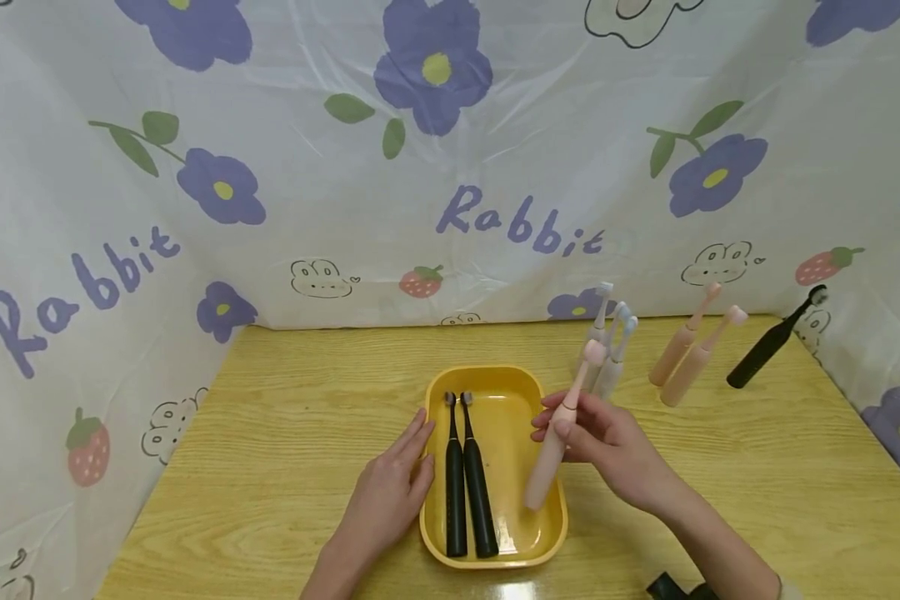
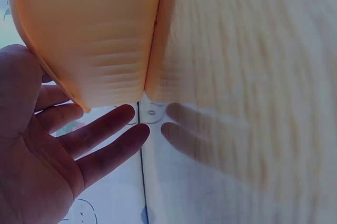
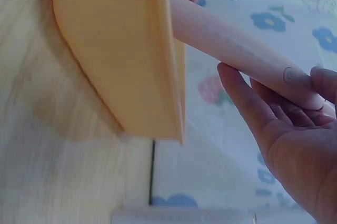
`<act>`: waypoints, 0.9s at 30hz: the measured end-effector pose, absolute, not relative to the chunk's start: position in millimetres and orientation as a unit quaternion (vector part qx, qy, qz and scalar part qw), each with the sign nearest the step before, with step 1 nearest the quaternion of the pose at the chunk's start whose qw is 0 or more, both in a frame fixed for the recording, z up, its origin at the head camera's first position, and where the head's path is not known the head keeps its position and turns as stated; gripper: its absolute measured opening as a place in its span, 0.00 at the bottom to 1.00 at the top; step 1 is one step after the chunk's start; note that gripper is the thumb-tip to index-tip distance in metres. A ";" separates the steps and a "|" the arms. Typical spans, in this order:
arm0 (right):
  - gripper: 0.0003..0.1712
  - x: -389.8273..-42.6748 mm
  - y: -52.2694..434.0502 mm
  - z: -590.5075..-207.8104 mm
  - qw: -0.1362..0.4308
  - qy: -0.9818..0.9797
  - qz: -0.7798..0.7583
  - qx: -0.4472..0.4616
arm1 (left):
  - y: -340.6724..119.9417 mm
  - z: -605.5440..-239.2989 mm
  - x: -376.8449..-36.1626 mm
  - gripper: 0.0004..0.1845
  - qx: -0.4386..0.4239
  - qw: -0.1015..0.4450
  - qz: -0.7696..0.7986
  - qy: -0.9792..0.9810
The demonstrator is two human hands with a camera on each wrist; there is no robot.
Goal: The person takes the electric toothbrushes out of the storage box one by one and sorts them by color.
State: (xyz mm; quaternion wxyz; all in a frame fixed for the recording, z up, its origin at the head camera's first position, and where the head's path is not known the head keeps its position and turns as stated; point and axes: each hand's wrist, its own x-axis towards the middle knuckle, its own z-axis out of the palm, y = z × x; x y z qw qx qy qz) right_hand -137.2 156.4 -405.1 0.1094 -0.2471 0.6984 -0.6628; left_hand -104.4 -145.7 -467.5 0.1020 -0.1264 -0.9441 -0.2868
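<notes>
My right hand (image 1: 622, 450) pinches a pink electric toothbrush (image 1: 546, 468) between thumb and fingers, brush head up. In the head view its handle end overlaps the right side of a yellow tray (image 1: 506, 417). From the right wrist view, the pink handle (image 3: 231, 42) slants past the tray's rim (image 3: 171, 71). At the tray's left side rests my left hand (image 1: 392, 492), its fingers extended along the rim; the left wrist view shows them spread by the tray wall (image 2: 105, 34). Two black electric toothbrushes (image 1: 456, 500) lie side by side in the tray's left half.
Behind my right hand stand several pale toothbrushes (image 1: 615, 362) with bluish heads. Farther right are two pink toothbrushes (image 1: 687, 375) and a tilted black one (image 1: 767, 348). A dark object (image 1: 671, 588) shows at the bottom edge. Printed cloth (image 1: 330, 208) hangs behind the wooden table (image 1: 285, 433).
</notes>
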 end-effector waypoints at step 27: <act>0.19 -153.6 263.9 -429.7 -0.248 0.887 -0.388 0.041 | -144.6 -467.4 -105.1 0.25 -0.131 0.103 -0.284 -0.944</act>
